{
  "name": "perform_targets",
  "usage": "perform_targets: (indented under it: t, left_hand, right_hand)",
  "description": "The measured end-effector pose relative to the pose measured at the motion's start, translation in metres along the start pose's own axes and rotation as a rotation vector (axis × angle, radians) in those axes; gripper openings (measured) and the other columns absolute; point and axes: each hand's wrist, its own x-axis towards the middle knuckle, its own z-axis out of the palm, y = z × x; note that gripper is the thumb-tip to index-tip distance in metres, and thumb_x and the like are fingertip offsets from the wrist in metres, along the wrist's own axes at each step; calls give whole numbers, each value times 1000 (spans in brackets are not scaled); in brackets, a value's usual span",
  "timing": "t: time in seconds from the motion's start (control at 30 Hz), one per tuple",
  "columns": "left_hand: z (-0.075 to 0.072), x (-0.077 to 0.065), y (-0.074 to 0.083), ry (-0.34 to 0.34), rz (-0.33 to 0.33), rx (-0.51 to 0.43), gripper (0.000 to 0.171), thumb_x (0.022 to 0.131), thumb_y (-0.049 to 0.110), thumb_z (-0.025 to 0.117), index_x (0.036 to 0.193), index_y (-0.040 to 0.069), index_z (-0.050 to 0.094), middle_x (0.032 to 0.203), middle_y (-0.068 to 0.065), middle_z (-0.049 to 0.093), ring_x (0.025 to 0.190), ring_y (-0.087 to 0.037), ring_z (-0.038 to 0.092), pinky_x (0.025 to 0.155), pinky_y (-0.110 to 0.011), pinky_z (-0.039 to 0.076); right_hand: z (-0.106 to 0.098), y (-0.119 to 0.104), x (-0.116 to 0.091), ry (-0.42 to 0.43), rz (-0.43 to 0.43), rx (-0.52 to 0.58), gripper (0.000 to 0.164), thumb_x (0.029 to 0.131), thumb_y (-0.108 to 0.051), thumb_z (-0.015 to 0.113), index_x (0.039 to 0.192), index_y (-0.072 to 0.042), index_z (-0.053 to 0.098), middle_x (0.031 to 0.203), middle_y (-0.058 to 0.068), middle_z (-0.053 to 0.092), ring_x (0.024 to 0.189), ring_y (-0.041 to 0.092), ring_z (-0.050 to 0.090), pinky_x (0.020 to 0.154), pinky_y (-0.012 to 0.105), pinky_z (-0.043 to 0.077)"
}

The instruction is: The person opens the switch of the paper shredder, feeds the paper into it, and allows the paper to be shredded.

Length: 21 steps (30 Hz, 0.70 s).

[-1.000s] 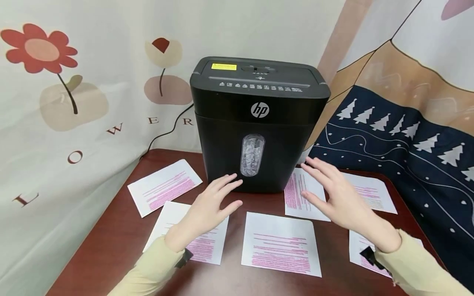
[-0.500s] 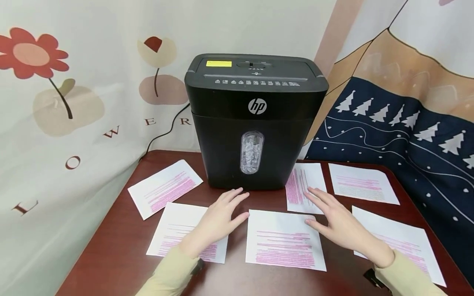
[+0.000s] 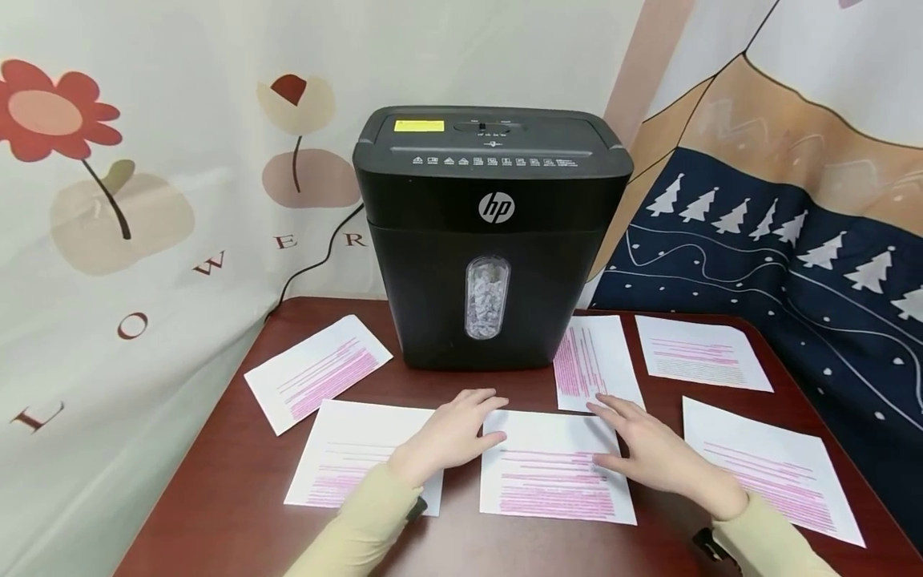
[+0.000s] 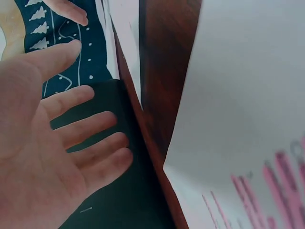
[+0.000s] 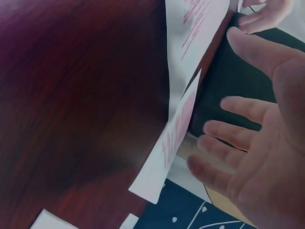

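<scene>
Above the middle sheet: down come the left hand and the right hand, closer together than a second ago, when they stood farther up by the shredder.
Left hand: swinging rightward across the near left sheet, it now has its thumb over the middle sheet's left edge; fingers stretched, grasping nothing.
Right hand: lower too, thumb over the middle sheet's right part, fingertips by the sheet right of the shredder; fingers loosely bent, nothing in them. Whether either hand touches paper, I can't tell.
Middle sheet: flat on the table, just on the shredder's near side, and not budging.
What it means: it looks, in my judgement, like the handiest sheet to reach now, though neither hand has hold of it yet.
Other sheets: the far left sheet, far right sheet and near right sheet lie as they did half a second ago.
Head view: only this gives the whole spread, plus the window with white shreds behind it.
Wrist views: these alone show the palms, both bare; behind the fingers, the shredder is merely a dark slab.
</scene>
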Motion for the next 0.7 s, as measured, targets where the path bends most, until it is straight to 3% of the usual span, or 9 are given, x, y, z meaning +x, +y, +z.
perform_targets:
  t: [0.17, 0.3, 0.5, 0.7]
  left_hand:
    - [9, 5, 1, -71, -2, 51, 56, 98, 36, 73, 148, 15, 60, 154, -12, 58, 143, -32, 55, 110, -55, 54]
    - [12, 8, 3, -88, -5, 111, 59, 94, 34, 79, 147, 15, 60, 152, -11, 60, 140, -31, 56, 108, -50, 56]
    - [11, 12, 6, -59, 10, 172, 57, 89, 24, 85, 141, 14, 65, 138, -7, 67, 126, -27, 62, 102, -39, 59]
    - [9, 12, 8, -29, 8, 148, 56, 86, 17, 86, 139, 12, 66, 126, -7, 69, 115, -25, 63, 94, -36, 59]
  right_hand:
    - [4, -3, 2, -85, 56, 37, 76, 79, -40, 91, 143, -9, 63, 148, 22, 60, 133, 42, 60, 102, 58, 58]
    - [6, -5, 4, -114, 80, 27, 76, 76, -40, 93, 140, -10, 65, 143, 20, 63, 130, 39, 62, 101, 57, 59]
    - [10, -7, 10, -148, 134, 13, 75, 74, -34, 95, 139, -11, 66, 134, 14, 68, 119, 31, 65, 99, 54, 59]
    - [12, -12, 14, -131, 168, 4, 81, 72, -30, 96, 143, -8, 62, 121, 11, 67, 106, 23, 62, 89, 45, 59]
